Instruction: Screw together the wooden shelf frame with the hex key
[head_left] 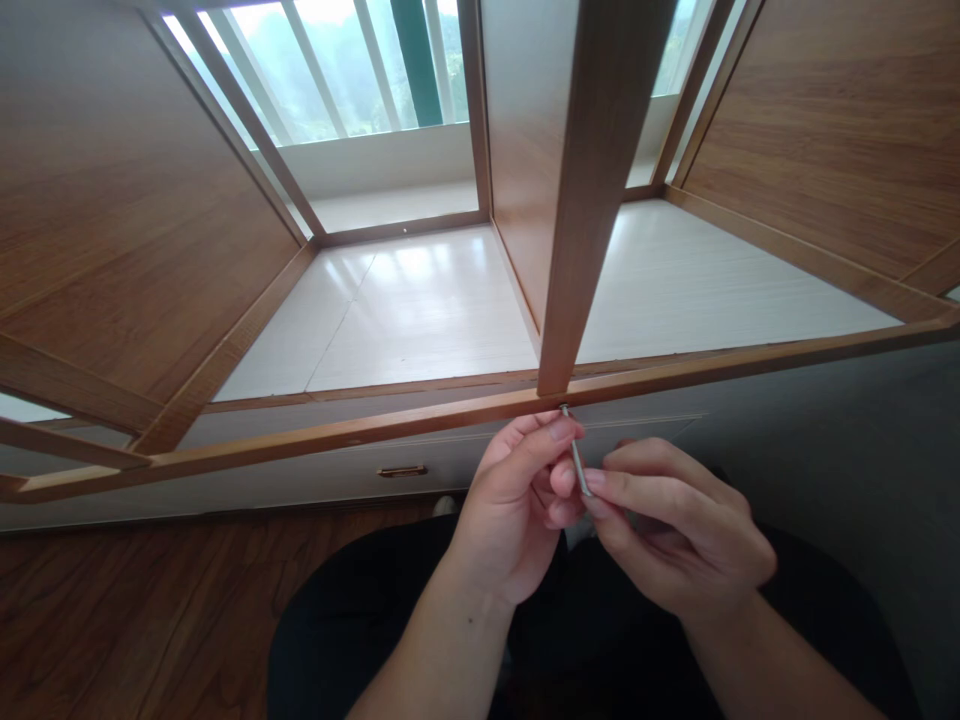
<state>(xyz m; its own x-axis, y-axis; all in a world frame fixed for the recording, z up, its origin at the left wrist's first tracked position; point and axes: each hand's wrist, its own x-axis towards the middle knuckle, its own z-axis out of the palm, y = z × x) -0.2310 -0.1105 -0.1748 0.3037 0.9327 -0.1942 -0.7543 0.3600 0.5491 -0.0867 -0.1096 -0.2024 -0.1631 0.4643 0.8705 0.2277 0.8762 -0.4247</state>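
A slim metal hex key [578, 460] slants down from the front rail of a wooden frame. Its upper end meets a small dark screw head [564, 407] at the rail, just below the upright post. My left hand [517, 500] is closed, with the thumb and fingertips around the key's upper part, close under the rail. The lower end of the key is pinched between the thumb and index finger of my right hand [675, 525]. The fingers partly cover the key, and how far it sits in the screw cannot be made out.
The wooden front rail [360, 424] runs across the view, joined by an upright post [592, 190]. Wooden panels [112, 200] stand on both sides over a white surface [420, 300]. Below is a drawer handle [401, 471]. My dark-clothed legs [352, 620] are over the wood floor [150, 610].
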